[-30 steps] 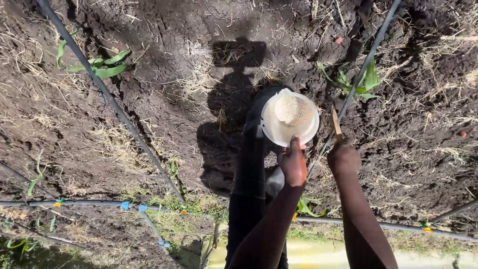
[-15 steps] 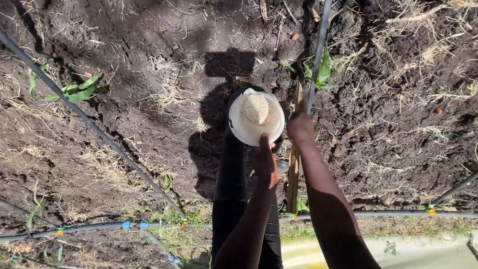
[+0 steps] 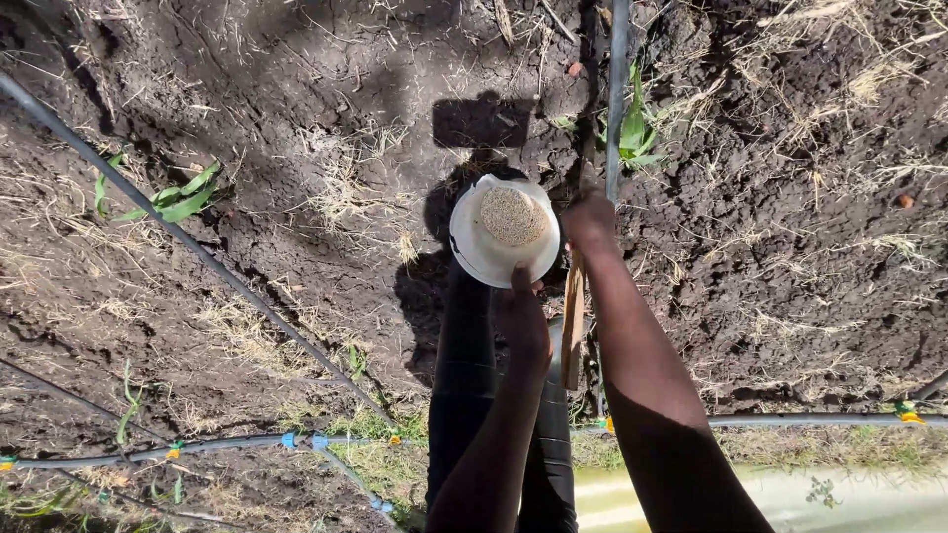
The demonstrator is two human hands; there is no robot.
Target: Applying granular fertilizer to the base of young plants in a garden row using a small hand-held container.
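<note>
So the seedling (image 3: 163, 200) on the left sits untouched, left hand (image 3: 521, 318) grips the white bowl (image 3: 505, 231) still heaped with granules mid-scene, right hand (image 3: 590, 217) clutches a wooden stick (image 3: 573, 326) beside the far seedling (image 3: 632, 128), nothing spread there yet.

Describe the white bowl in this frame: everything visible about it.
The white bowl is round and shallow, of what looks like plastic or enamel, its rim slightly uneven at the upper left. It holds a heap of pale tan granules, set off-centre toward the far rim. The left hand holds it level above the dark soil, thumb over the near rim. The right hand, gripping a wooden stick, is close beside its right edge; contact cannot be told.
</note>
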